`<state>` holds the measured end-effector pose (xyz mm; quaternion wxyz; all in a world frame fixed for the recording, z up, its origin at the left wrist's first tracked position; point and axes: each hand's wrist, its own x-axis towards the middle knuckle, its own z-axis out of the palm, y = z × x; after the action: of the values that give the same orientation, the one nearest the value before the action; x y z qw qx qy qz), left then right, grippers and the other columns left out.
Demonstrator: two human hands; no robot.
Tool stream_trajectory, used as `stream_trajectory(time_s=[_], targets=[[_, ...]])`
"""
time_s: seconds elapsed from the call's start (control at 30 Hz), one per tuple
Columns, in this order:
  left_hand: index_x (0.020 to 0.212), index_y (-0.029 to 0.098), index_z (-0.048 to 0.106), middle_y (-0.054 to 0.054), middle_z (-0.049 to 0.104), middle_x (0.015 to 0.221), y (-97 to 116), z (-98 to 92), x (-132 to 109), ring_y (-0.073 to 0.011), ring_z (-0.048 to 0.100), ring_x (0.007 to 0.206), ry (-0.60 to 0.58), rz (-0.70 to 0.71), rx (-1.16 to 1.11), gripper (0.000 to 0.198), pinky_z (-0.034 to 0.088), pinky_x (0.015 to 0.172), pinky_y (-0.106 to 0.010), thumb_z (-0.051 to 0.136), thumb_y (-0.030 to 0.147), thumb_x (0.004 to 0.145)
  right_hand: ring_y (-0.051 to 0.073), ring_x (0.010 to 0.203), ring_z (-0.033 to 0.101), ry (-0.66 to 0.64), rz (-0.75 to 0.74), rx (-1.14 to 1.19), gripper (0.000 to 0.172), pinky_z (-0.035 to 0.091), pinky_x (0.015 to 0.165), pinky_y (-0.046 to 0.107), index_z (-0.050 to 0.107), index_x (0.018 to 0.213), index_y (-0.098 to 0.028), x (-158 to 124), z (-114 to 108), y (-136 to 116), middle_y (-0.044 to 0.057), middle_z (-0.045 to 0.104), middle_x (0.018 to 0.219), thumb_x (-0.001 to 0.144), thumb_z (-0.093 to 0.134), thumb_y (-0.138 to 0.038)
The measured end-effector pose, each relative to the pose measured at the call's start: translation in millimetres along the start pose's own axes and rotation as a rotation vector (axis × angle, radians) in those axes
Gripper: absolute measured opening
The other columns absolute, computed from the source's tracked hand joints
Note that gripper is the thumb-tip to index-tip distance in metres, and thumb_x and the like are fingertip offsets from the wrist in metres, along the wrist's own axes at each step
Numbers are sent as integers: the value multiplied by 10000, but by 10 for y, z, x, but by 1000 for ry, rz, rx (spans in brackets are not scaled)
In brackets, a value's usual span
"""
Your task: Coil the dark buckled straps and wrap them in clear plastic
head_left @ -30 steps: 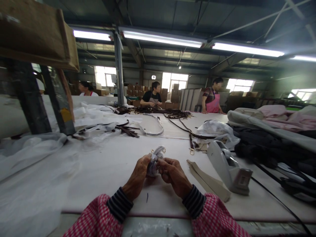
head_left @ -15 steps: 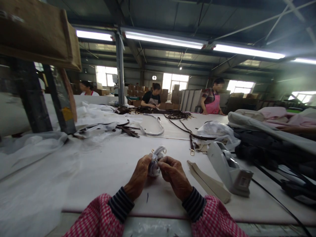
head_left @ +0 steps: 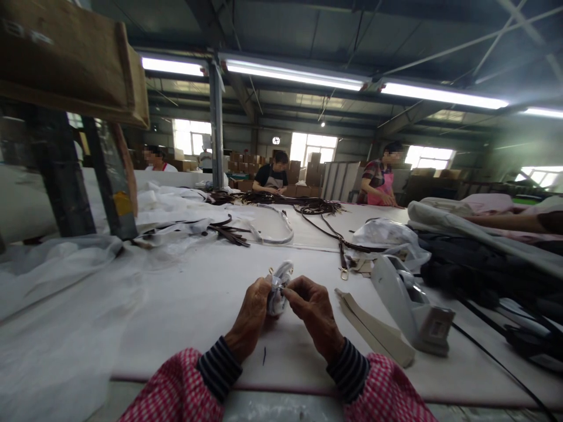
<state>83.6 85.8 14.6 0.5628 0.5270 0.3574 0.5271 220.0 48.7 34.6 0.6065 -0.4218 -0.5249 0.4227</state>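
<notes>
On my feed I count two hands, one plastic-wrapped bundle (head_left: 277,301) and one tape dispenser (head_left: 409,313) at lower right. The bundle sits at lower centre, between the hands: left hand (head_left: 248,312) closed round its left side, right hand (head_left: 317,312) pinching its right.

2 sleeves (head_left: 176,387) – red-white check | 2 cuffs (head_left: 220,369) – dark, grey-striped | left hand (head_left: 250,317), right hand (head_left: 315,316): bare

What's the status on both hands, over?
Left hand gripping plastic-wrapped bundle. Right hand pinching at its side. Beige strip on table, right of right hand, not in the way.
</notes>
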Motion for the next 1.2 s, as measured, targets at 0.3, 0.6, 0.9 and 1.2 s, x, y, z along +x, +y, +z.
stream_trajectory(time_s=[0.3, 0.6, 0.9, 1.2], targets=[[861, 159, 584, 2, 546, 731, 34, 13, -66, -140, 509, 617, -57, -52, -140, 431, 486, 488, -250, 611, 589, 880, 95, 558, 375, -41, -20, -24, 266, 286, 515, 247, 607, 712, -169, 78, -14, 75, -33, 518, 626, 813, 749, -371], [919, 162, 591, -22, 584, 800, -1, 4, -51, -170, 557, 700, -46, -42, -84, 437, 547, 551, -288, 541, 595, 933, 74, 505, 317, -59, 24, 59, 274, 226, 479, 234, 582, 731, -171, 86, -12, 124, -65, 450, 565, 810, 747, -376], [804, 189, 541, 11, 535, 735, -60, -32, -8, -148, 493, 637, -7, 59, 56, 488, 474, 562, -271, 502, 655, 942, 83, 525, 307, -68, 46, 58, 271, 214, 494, 244, 592, 750, -176, 29, -57, 41, -65, 427, 587, 826, 746, -387], [739, 208, 519, 17, 505, 669, 7, 5, -46, -145, 452, 597, 44, 101, 141, 499, 414, 530, -253, 544, 678, 905, 136, 644, 435, -22, -204, -294, 232, 363, 603, 276, 591, 764, -192, 22, -115, 49, -30, 517, 686, 905, 676, -356]])
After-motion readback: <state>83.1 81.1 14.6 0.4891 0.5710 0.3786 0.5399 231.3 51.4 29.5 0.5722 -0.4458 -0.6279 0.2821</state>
